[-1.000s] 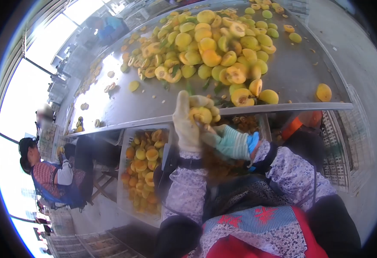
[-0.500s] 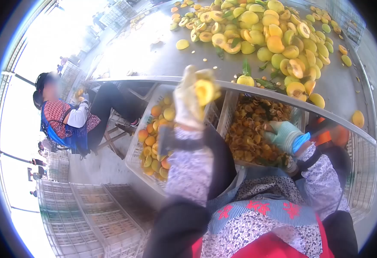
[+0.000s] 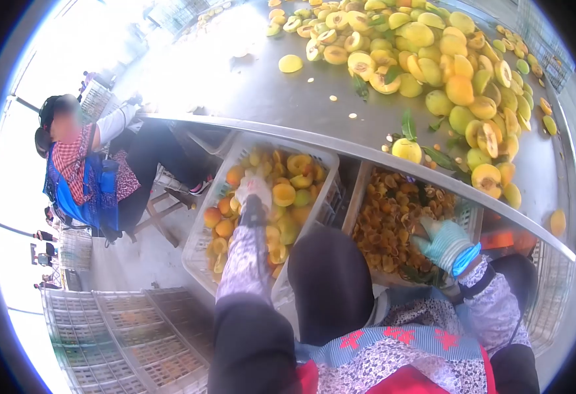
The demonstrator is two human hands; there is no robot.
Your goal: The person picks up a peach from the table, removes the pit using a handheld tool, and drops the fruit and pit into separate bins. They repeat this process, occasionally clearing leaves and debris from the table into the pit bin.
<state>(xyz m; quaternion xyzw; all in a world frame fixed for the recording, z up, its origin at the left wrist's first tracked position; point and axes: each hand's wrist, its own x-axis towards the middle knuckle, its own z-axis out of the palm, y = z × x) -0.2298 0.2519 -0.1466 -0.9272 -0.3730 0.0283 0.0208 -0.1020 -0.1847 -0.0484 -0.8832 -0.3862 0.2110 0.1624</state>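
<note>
My left hand [image 3: 255,190], in a pale glove, reaches down into a white crate [image 3: 333,177] of yellow-orange peaches [image 3: 283,194], many of them halves. Its fingers are blurred among the fruit, so their grip is unclear. My right hand [image 3: 447,244], in a teal-striped glove with a blue cuff, is over a second crate [image 3: 355,200] filled with brown, scooped-out fruit scraps [image 3: 393,223]. The fingers of that hand are curled, and what they hold, if anything, is hidden.
A metal table [image 3: 255,98] bears a large heap of peach halves [image 3: 432,65] with some leaves; its raised edge runs above both crates. A co-worker [image 3: 84,164] sits at the left. Stacked plastic crates [image 3: 123,335] stand at the lower left.
My left hand has moved down and left from above the table edge, where it held a peach half, into the peach crate. The right hand stays over the scraps. The co-worker's arm now extends toward the table.
</note>
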